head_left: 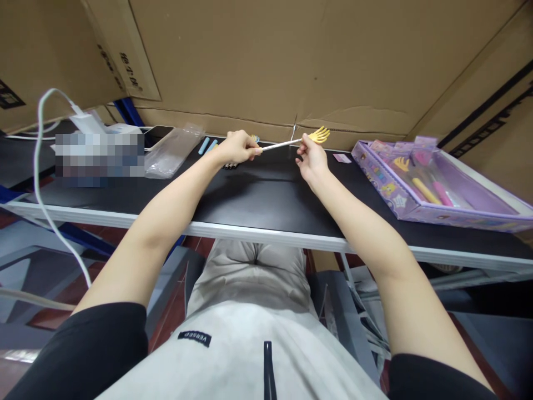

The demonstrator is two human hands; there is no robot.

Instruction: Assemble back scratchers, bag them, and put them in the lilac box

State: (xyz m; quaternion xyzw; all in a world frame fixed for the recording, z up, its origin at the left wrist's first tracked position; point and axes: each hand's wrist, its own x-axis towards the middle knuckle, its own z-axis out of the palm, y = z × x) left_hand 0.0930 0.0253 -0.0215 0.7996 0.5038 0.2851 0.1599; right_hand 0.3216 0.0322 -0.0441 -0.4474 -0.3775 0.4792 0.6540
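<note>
Both of my hands hold a thin telescopic stick (280, 145) with a small yellow hand-shaped head (320, 134) over the far part of the black table (258, 194). My left hand (236, 148) is closed round the stick's left end. My right hand (310, 156) pinches the stick just behind the yellow head. The stick runs nearly level between them, stretched out. Something dark lies on the table under my left hand, mostly hidden.
A purple open box (420, 191) with several coloured sticks lies at the right. A clear plastic bag (172, 151), two light-blue sticks (207, 146), a white charger with cable (85, 121) and a small pink card (342, 158) lie along the back. Cardboard (270, 61) walls the far side.
</note>
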